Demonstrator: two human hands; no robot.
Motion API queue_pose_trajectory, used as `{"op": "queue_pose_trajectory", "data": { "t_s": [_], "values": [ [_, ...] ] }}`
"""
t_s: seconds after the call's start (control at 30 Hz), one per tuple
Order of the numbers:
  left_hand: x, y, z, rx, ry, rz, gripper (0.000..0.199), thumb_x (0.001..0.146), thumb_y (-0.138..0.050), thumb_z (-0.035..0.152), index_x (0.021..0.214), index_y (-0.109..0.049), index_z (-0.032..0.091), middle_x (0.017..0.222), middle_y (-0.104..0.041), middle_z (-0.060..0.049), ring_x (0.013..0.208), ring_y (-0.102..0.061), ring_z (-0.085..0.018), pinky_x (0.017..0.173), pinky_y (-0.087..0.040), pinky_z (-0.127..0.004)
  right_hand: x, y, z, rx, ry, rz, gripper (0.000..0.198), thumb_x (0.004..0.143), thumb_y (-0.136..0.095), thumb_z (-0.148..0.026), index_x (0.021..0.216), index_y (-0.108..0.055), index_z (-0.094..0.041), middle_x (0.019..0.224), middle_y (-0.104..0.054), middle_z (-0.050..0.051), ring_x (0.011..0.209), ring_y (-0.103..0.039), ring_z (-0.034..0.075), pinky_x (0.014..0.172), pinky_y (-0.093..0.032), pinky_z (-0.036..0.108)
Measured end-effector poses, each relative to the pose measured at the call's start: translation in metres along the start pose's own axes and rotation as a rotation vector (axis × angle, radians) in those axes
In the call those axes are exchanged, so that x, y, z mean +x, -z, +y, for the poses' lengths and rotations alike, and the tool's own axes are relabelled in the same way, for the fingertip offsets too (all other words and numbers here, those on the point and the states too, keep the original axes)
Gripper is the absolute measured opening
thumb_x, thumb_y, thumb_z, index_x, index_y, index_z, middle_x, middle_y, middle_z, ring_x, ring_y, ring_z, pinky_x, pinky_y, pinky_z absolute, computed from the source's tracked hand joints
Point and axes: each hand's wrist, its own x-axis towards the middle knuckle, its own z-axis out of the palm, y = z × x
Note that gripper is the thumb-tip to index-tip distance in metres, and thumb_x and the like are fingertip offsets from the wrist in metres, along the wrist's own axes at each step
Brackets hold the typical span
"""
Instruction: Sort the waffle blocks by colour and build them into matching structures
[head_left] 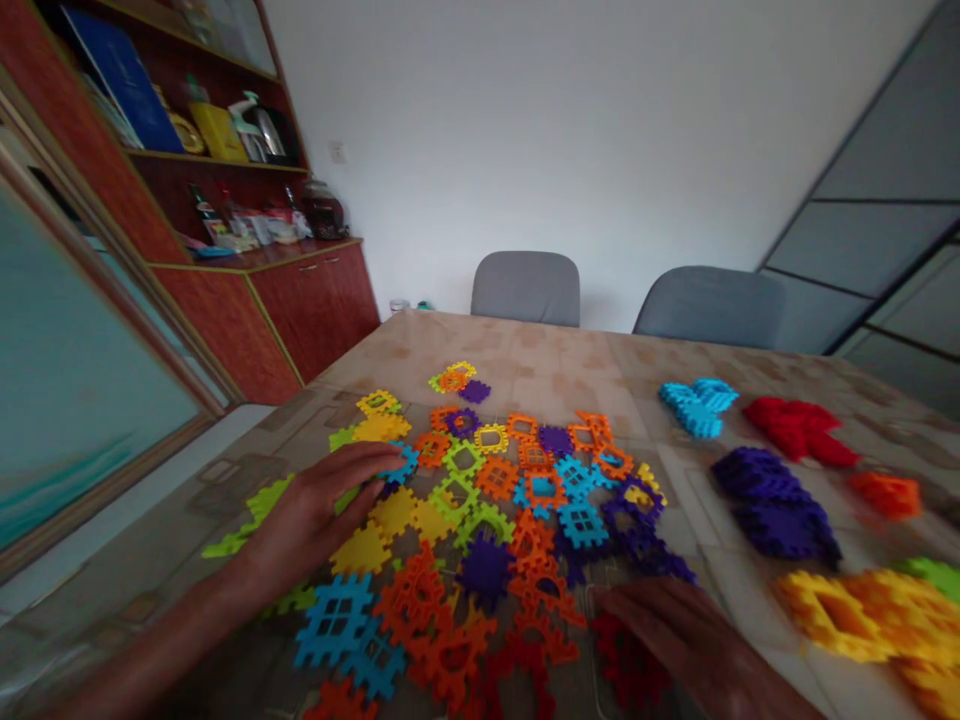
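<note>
Many flat, notched plastic building tiles lie loose across the table in front of me. My left hand [319, 502] reaches over the left side of the pile, thumb and fingers apart. Its fingertips touch or almost touch a blue tile [406, 464], beside yellow tiles [394, 513]. Low on the right side of the pile, my right hand [675, 632] lies palm down with fingers stretched out, partly over a dark red tile [626, 665]. Orange tiles [451, 650], a purple tile [486, 568] and a blue window tile [334, 618] lie between or near the hands.
Sorted piles stand along the right: light blue tiles [699, 408], red tiles [799, 428], purple tiles [776, 505], orange tiles [886, 494] and yellow-orange tiles [874, 612]. Two grey chairs [525, 288] stand at the table's far edge. A wooden cabinet [315, 310] is at the back left.
</note>
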Motion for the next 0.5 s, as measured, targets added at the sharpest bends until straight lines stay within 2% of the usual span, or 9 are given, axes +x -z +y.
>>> {"op": "queue_pose_trajectory", "data": {
  "t_s": [0.1, 0.17, 0.23, 0.3, 0.4, 0.5],
  "values": [
    [-0.005, -0.011, 0.048, 0.03, -0.179, -0.043, 0.027, 0.104, -0.047, 0.027, 0.127, -0.06, 0.031, 0.129, -0.066, -0.001, 0.123, -0.058, -0.02, 0.11, -0.043, -0.032, -0.002, 0.01, -0.009, 0.001, -0.096, -0.063, 0.085, 0.075, -0.078, -0.022, 0.151, -0.041, -0.029, 0.136, -0.062, 0.01, 0.122, -0.059, 0.031, 0.102, -0.048, 0.043],
    [-0.01, -0.019, 0.078, 0.064, -0.311, -0.166, 0.026, 0.105, -0.047, 0.03, 0.128, -0.058, 0.031, 0.127, -0.066, -0.002, 0.122, -0.058, -0.02, 0.113, -0.039, -0.033, -0.001, 0.016, -0.014, 0.004, -0.128, -0.109, 0.085, 0.073, -0.077, -0.018, 0.15, -0.042, -0.028, 0.138, -0.061, 0.01, 0.124, -0.057, 0.031, 0.104, -0.046, 0.044],
    [-0.013, -0.03, 0.103, 0.037, -0.47, -0.176, 0.028, 0.105, -0.045, 0.042, 0.124, -0.059, 0.028, 0.116, -0.071, -0.004, 0.11, -0.063, -0.022, 0.112, -0.042, -0.036, 0.002, 0.02, -0.02, 0.005, -0.156, -0.144, 0.086, 0.072, -0.075, -0.013, 0.15, -0.042, -0.025, 0.139, -0.06, 0.012, 0.125, -0.056, 0.031, 0.105, -0.045, 0.045],
    [-0.013, -0.041, 0.119, 0.041, -0.564, -0.205, 0.027, 0.106, -0.041, 0.036, 0.124, -0.058, 0.025, 0.109, -0.073, -0.005, 0.099, -0.066, -0.021, 0.11, -0.043, -0.037, 0.006, 0.022, -0.026, 0.009, -0.189, -0.183, 0.086, 0.07, -0.074, -0.01, 0.15, -0.043, -0.021, 0.139, -0.059, 0.013, 0.125, -0.055, 0.031, 0.106, -0.044, 0.047],
    [-0.009, -0.057, 0.13, 0.036, -0.59, -0.314, 0.027, 0.103, -0.046, 0.019, 0.127, -0.058, 0.026, 0.11, -0.073, -0.004, 0.094, -0.067, -0.019, 0.106, -0.046, -0.034, 0.013, 0.023, -0.035, 0.022, -0.226, -0.19, 0.081, 0.07, -0.075, -0.011, 0.146, -0.048, -0.02, 0.138, -0.06, 0.014, 0.124, -0.056, 0.031, 0.106, -0.045, 0.046],
    [-0.006, -0.069, 0.131, -0.013, -0.514, -0.4, 0.026, 0.098, -0.055, 0.017, 0.12, -0.062, 0.03, 0.103, -0.072, -0.002, 0.091, -0.067, -0.019, 0.095, -0.052, -0.03, 0.016, 0.025, -0.04, 0.025, -0.233, -0.135, 0.072, 0.072, -0.073, -0.008, 0.14, -0.052, -0.02, 0.133, -0.063, 0.011, 0.118, -0.059, 0.027, 0.103, -0.048, 0.04]
  ]
}}
